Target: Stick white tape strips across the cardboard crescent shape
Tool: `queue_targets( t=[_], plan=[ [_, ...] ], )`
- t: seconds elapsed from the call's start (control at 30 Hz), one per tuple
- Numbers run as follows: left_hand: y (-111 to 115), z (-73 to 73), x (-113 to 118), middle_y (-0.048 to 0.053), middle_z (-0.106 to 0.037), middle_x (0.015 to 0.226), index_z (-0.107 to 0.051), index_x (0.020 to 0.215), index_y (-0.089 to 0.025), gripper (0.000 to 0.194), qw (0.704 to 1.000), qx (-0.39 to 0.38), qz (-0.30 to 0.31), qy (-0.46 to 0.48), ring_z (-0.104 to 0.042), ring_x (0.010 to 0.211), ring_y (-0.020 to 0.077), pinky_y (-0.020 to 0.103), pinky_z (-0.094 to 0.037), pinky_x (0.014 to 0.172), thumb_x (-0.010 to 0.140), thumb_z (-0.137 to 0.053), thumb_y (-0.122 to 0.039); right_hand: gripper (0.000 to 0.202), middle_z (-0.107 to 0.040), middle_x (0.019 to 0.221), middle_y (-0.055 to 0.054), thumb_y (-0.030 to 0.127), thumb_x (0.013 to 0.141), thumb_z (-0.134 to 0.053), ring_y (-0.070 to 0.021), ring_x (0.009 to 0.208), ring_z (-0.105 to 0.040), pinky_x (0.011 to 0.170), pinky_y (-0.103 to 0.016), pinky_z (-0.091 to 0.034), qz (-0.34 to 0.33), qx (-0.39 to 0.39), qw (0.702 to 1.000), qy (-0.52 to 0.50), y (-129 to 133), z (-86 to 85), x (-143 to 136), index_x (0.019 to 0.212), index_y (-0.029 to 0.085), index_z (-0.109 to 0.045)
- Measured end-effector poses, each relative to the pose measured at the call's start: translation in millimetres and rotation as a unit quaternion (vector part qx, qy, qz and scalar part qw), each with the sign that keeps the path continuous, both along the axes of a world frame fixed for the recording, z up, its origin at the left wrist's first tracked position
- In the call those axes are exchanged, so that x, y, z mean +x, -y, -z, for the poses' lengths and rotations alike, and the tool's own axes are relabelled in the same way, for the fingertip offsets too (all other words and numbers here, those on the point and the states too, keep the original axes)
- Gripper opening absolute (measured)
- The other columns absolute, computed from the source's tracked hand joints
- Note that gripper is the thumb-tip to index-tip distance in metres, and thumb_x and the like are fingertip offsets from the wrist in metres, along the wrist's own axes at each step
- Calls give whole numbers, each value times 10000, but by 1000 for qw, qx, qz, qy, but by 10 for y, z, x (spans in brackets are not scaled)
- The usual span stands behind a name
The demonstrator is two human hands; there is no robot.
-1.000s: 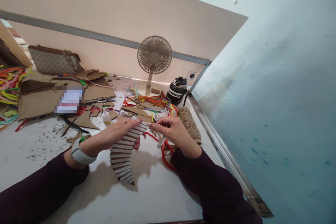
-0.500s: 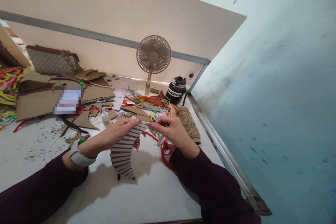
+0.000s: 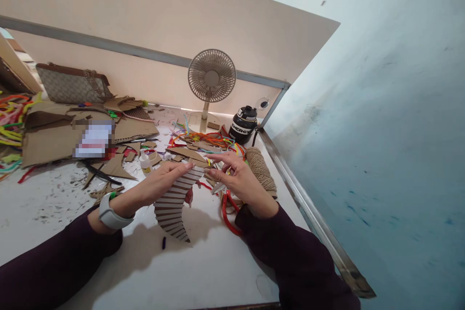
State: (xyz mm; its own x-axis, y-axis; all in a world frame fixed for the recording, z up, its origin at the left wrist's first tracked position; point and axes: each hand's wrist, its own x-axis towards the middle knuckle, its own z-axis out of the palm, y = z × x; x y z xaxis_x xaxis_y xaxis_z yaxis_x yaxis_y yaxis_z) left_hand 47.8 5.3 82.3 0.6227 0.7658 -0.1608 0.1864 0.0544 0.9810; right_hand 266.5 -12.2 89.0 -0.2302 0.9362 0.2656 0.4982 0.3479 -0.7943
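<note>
A curved, crescent-shaped cardboard piece (image 3: 170, 208) with white and brown stripes hangs above the white table, its pointed end low. My left hand (image 3: 165, 181) grips its upper part, thumb on top and fingertips showing behind the inner edge. At the upper right tip is my right hand (image 3: 236, 177), thumb against the piece and index finger lifted away; whether it pinches anything small is hidden. Red-handled scissors (image 3: 228, 223) lie beneath my right hand. A short dark blue bit (image 3: 163, 242) rests on the table below the piece.
Behind the hands stand a desk fan (image 3: 211, 77), a black bottle (image 3: 242, 126) and a twine roll (image 3: 260, 169). A small glue bottle (image 3: 145, 162) is near cardboard scraps and pipe cleaners. Large cardboard (image 3: 54, 140), a phone-like blurred item and a handbag (image 3: 72, 82) are left.
My right index finger has lifted and stretched out from the tip. The striped piece has swung slightly up and right at its lower end, uncovering more of the blue bit.
</note>
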Motion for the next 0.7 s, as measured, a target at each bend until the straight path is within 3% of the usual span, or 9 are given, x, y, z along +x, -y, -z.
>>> queue_targets(
  t=[0.1, 0.27, 0.4, 0.5, 0.7],
  plan=[
    [9, -35, -6, 60, -701, 640, -629, 712, -167, 506, 1000, 22, -1, -23, -653, 589, 191, 277, -500, 590, 896, -410, -584, 328, -654, 1040, -76, 376, 830, -674, -188, 913, -577, 780, -310, -460, -51, -33, 998, 22, -7, -8, 22, 1107, 201, -697],
    [57, -90, -48, 52, -696, 624, -654, 700, -181, 529, 998, 2, 42, -55, -667, 621, 206, 279, -503, 603, 887, -401, -607, 294, -676, 927, -43, 431, 862, -616, -179, 853, -592, 751, -287, -452, -152, -146, 976, 50, 10, -50, 11, 998, 182, -691],
    [79, -30, -71, 68, -711, 663, -659, 754, -178, 561, 996, -42, 72, -22, -680, 653, 214, 286, -515, 619, 899, -353, -626, 423, -606, 739, -22, 531, 910, -490, -148, 710, -529, 650, -259, -414, -132, -139, 981, 41, 42, -32, -71, 803, 156, -655],
    [71, 56, -58, 66, -707, 645, -645, 814, -180, 598, 996, -67, 65, -2, -683, 631, 218, 297, -516, 600, 894, -307, -667, 441, -548, 682, 1, 534, 917, -482, -129, 673, -485, 625, -242, -386, -110, -107, 987, 40, 50, 41, -126, 761, 150, -632],
    [47, 100, -21, 61, -708, 646, -664, 816, -170, 649, 998, -21, 56, -30, -667, 624, 191, 275, -497, 592, 901, -267, -677, 377, -561, 688, 5, 472, 939, -483, -127, 670, -490, 630, -235, -380, -95, -71, 991, 64, 45, 106, -141, 793, 162, -641]
  ],
)
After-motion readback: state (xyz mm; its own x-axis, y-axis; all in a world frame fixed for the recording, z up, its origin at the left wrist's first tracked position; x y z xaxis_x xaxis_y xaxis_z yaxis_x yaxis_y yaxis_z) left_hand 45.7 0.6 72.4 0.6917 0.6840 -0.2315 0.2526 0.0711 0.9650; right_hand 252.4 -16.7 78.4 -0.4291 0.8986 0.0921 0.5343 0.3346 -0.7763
